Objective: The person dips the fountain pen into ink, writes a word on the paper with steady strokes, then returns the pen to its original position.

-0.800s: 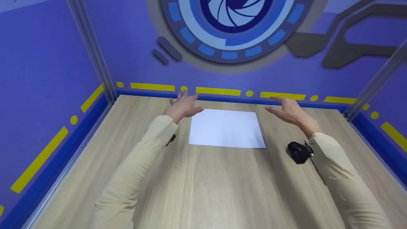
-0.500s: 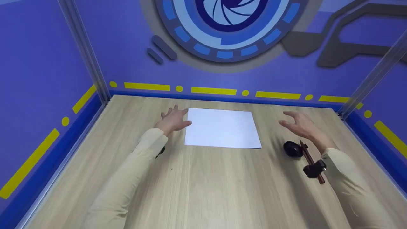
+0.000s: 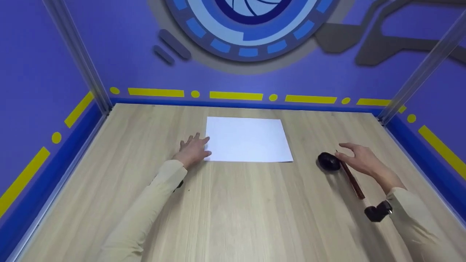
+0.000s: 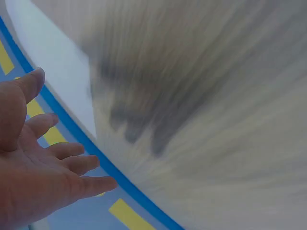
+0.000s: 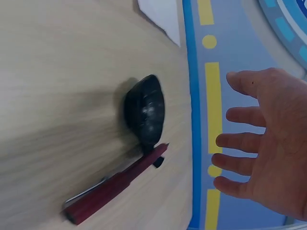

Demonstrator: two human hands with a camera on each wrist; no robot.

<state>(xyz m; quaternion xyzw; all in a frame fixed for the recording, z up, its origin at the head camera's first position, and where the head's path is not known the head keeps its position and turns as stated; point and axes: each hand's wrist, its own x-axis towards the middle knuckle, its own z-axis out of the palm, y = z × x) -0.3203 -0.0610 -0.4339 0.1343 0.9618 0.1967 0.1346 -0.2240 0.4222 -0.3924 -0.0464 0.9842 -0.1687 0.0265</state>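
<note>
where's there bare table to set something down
Widest: wooden tabletop nearer than the white paper, between left sleeve and right sleeve. Narrower: between paper and black rounded stand. Crowded: right, where stand, dark red pen and right hand cluster; and paper's left edge, by the left hand.

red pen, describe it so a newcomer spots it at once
On the wooden table, look right of the white paper, near the right hand. The red pen slants there, long, thin and metal-clipped, unlike the rounded black object beside it.

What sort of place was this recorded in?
Probably a purpose-built booth: printed blue panels enclose a wood-grain table on three sides, with metal posts at the far corners.
</note>
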